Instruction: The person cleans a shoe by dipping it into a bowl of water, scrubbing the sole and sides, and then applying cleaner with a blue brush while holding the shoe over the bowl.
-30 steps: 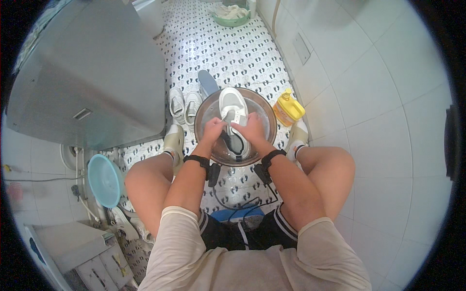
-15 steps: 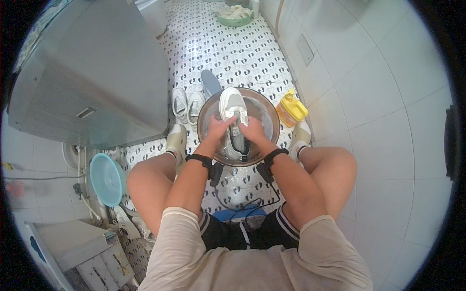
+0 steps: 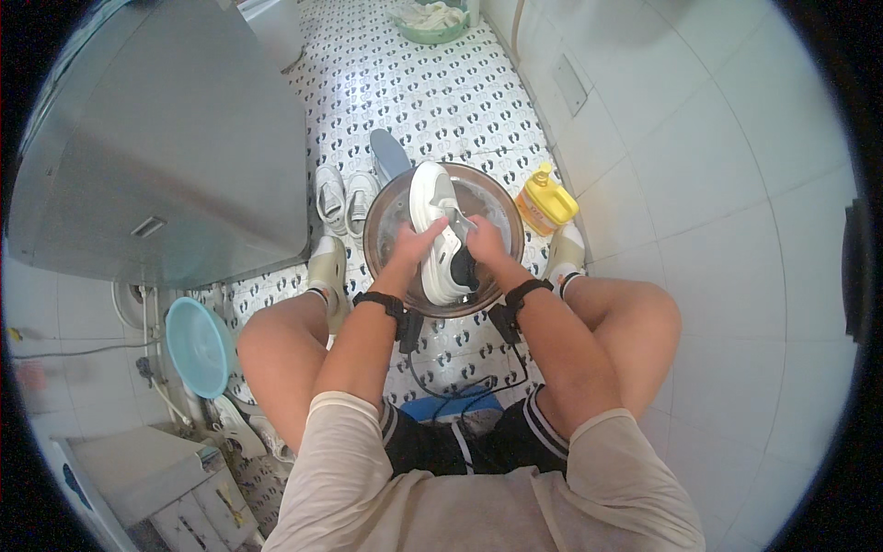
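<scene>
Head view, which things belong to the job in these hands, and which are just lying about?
In use:
white shoe, held by the left hand and right hand
brown-rimmed basin beneath it

Apparently lying about:
yellow bottle, untouched but might belong
pair of white shoes
grey-blue sole-shaped piece
light-blue basin
green basin

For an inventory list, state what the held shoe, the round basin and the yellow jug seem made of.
Shoe: probably smooth synthetic or leather with grey fabric-like panels; matte white, thick rubbery-looking sole.
Basin: metal or tinted plastic, unclear; its brownish rim has a smooth sheen.
Jug: likely rigid plastic, smooth, with a moulded-looking handle.
</scene>
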`<state>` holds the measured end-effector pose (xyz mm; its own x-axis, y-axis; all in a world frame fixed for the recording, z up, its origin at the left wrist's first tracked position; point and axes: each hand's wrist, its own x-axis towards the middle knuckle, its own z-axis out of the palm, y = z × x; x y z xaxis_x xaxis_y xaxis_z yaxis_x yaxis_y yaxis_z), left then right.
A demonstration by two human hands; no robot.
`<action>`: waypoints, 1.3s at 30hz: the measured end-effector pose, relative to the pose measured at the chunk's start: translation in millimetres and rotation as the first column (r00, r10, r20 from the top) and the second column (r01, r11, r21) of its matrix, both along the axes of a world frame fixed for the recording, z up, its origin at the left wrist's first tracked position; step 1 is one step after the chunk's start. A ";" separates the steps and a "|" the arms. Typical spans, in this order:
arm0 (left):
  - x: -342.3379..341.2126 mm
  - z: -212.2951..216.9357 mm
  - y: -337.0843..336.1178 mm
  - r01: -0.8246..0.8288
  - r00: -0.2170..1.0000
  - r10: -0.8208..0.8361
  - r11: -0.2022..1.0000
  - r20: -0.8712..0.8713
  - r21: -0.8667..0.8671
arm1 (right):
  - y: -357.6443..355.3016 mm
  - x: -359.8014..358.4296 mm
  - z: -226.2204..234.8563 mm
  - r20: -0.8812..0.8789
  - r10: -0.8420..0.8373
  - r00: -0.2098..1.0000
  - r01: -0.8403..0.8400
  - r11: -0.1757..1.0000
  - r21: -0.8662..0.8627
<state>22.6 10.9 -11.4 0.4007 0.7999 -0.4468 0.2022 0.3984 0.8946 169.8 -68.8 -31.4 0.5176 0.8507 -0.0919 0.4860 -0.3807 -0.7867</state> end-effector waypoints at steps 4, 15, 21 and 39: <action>0.5 13.6 -1.3 0.063 0.998 -0.060 0.991 0.033 -0.116 | 5.0 7.1 -13.1 -0.096 0.046 0.994 -0.052 0.997 -0.061; 9.7 -1.9 0.1 0.074 0.967 0.014 0.939 0.253 -0.337 | 8.8 13.1 -11.6 -0.252 0.094 0.963 -0.118 0.990 -0.082; 4.9 -10.5 4.1 0.113 0.964 -0.021 0.935 0.267 -0.335 | 8.9 15.7 -13.8 -0.329 0.209 0.921 -0.218 0.976 0.010; 0.4 -2.4 10.3 0.107 0.992 -0.080 0.941 0.097 -0.320 | 17.2 19.6 -32.8 -0.496 0.284 0.820 -0.328 0.945 -0.002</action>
<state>23.0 21.2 -13.9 0.5124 0.5744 -0.6383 0.1847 0.6522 0.7352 189.4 -51.7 -64.2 0.1027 0.9355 -0.3380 0.1549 -0.3507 -0.9236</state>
